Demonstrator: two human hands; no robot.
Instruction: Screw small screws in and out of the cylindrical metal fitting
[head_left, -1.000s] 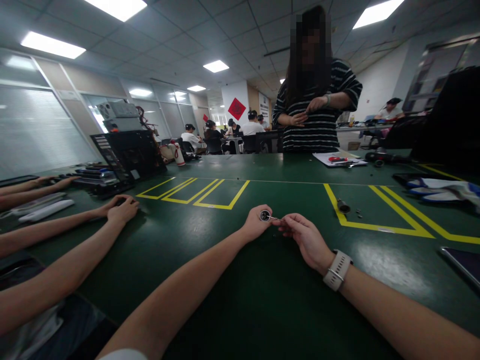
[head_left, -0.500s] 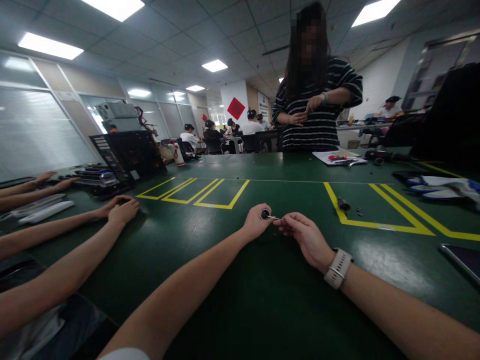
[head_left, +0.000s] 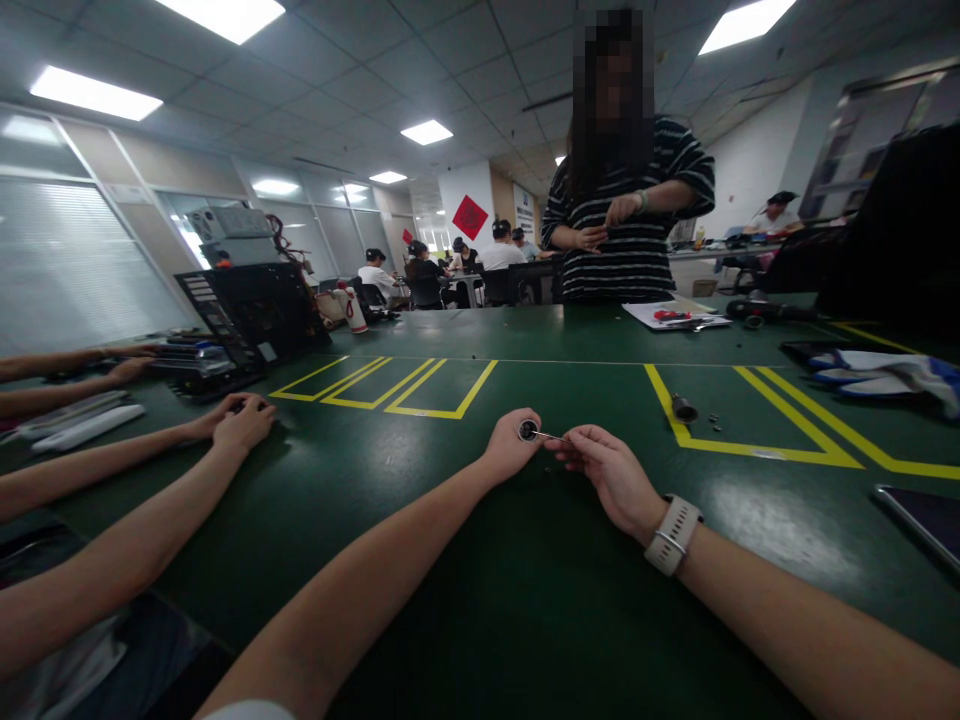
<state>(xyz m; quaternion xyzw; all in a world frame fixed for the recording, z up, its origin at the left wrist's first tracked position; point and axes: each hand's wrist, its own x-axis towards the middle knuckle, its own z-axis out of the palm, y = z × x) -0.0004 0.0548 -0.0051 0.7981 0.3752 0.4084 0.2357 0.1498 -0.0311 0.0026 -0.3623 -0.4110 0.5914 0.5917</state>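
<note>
My left hand [head_left: 508, 446] is closed around a small round metal part [head_left: 528, 430], whose dark, hollow end faces right. Between the fingers of my right hand [head_left: 604, 470] is a thin metal rod [head_left: 551, 436], pinched near its end. Its tip reaches the open end of the round part; whether it touches inside is too small to tell. The rod's handle, if any, is hidden by my fingers. A dark cylindrical metal piece [head_left: 683, 408] lies on the green table to the right, with several tiny dark bits [head_left: 715, 422] beside it.
Yellow tape outlines [head_left: 427, 412] mark the green table [head_left: 420, 620]. A phone-like device [head_left: 919, 520] and gloves [head_left: 877, 375] lie at right, papers [head_left: 645, 316] at the back. A co-worker's hands [head_left: 244, 420] rest at left near a black computer case [head_left: 262, 310]. Another person [head_left: 622, 230] stands opposite.
My hands keep nearly the same pose, the rod still at the round part. The view has shifted slightly. The standing person's hands have moved a little down and left.
</note>
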